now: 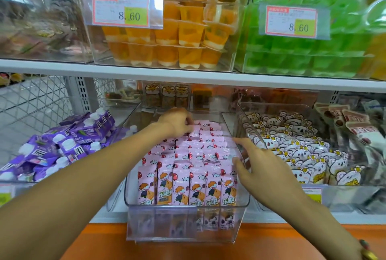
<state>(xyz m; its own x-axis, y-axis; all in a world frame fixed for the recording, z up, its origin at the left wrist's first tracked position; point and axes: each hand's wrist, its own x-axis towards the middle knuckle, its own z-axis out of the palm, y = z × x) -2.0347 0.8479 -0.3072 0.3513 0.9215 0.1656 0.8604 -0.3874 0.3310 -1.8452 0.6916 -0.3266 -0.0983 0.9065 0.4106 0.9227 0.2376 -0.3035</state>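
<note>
Pink packets in clear bin, under left grip, beside right grip

1. Lower shelf, white with an orange front edge: three clear bins side by side.
2. Left bin: purple spouted pouches.
3. Middle bin: pink snack packets, upright in rows.
4. Right bin: white bear-shaped packets.
5. Upper shelf: clear bins of orange jelly cups and green jelly cups.
</note>
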